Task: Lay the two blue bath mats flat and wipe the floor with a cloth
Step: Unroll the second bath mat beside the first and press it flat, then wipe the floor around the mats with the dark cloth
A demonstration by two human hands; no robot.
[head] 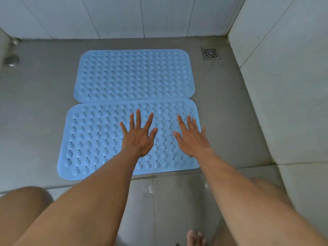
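Spreading straight fingers, the left hand (137,139) and right hand (192,139) press the near mat (92,139), grasping nothing. It lies flat on the floor (35,103), edge touching the far mat (134,75). It looks soft, floppy, light rubber; corners are likely best for lifting.

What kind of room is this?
Probably a bathroom or shower: tiled walls, a drain in the floor, and two blue bath mats lying flat, the far mat and the near mat.
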